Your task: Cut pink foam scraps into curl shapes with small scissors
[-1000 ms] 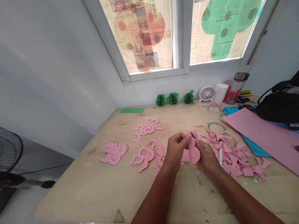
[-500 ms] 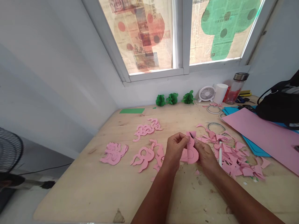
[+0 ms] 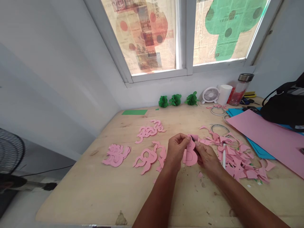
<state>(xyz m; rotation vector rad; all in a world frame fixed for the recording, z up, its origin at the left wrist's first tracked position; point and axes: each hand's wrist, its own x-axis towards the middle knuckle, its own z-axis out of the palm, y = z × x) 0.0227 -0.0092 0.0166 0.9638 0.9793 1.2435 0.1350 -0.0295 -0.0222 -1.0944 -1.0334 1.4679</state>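
My left hand (image 3: 177, 151) pinches a folded piece of pink paper (image 3: 190, 155) between thumb and fingers, above the wooden table. Pencil outlines run over its rounded lower part. At its top edge shows the dark blade of a pair of scissors (image 3: 193, 138). My right hand (image 3: 207, 155) is closed round the scissors, its fingers hiding the handles. Left of my hands lie curly pink cut-outs (image 3: 146, 158), a second group of cut-outs (image 3: 149, 130) behind them, and a layered pink stack (image 3: 116, 155).
Pink paper scraps (image 3: 239, 158) with a white pen (image 3: 224, 155) spread right of my hands. A pink sheet (image 3: 268, 136) overlaps blue sheets (image 3: 257, 147). Along the wall stand green paper figures (image 3: 175, 100), a small fan (image 3: 210, 95) and a glass bottle (image 3: 241, 90). A black bag (image 3: 285, 109) sits far right.
The pink paper has turned and shifted slightly left between my hands. The scissor blade sits a little further left and lower. My right hand has moved slightly left with it.
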